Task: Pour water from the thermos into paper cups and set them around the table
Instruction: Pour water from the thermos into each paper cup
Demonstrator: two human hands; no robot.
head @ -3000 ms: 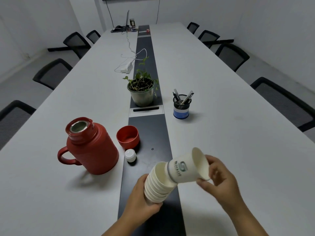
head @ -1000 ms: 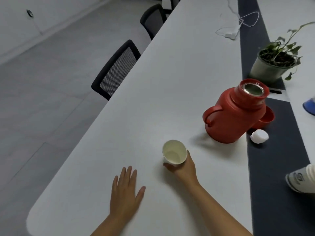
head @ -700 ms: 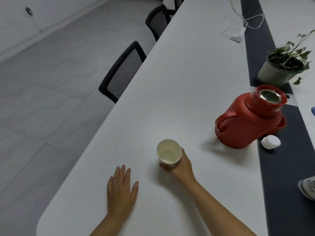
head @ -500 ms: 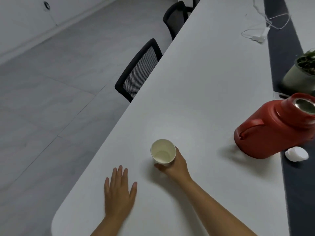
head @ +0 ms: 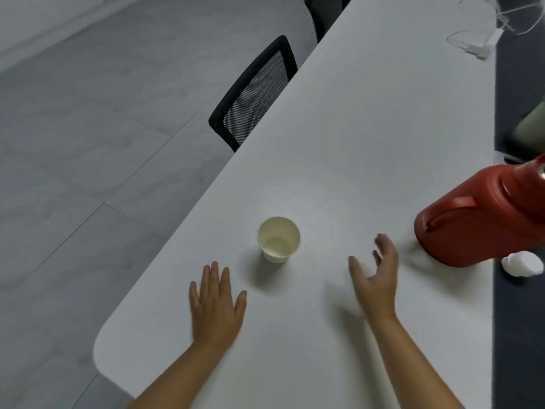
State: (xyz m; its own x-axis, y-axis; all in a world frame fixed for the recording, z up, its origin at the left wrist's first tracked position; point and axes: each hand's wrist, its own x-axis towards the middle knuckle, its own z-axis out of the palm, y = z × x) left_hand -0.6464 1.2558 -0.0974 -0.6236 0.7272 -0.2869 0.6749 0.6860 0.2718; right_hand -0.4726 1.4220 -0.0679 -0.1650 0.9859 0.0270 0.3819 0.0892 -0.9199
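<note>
A white paper cup [head: 278,240] stands upright and alone on the white table [head: 368,128], near its left edge. My left hand [head: 216,305] rests flat on the table just left of and nearer than the cup. My right hand [head: 376,278] hovers blurred between the cup and the red thermos [head: 483,219], fingers loosely spread, holding nothing. The thermos sits at the right with its handle facing my right hand; its open mouth is cut by the frame edge. Its white stopper [head: 522,263] lies beside it.
A black mesh chair [head: 253,95] is tucked at the table's left edge, a second one behind it. A dark strip [head: 519,335] runs down the table's middle at the right. A white cable and adapter [head: 480,45] lie far back. The rounded table corner is near my left forearm.
My right hand has let go of the paper cup and moved right toward the thermos. The cup stays on the table. The left hand stays flat; the view has shifted left.
</note>
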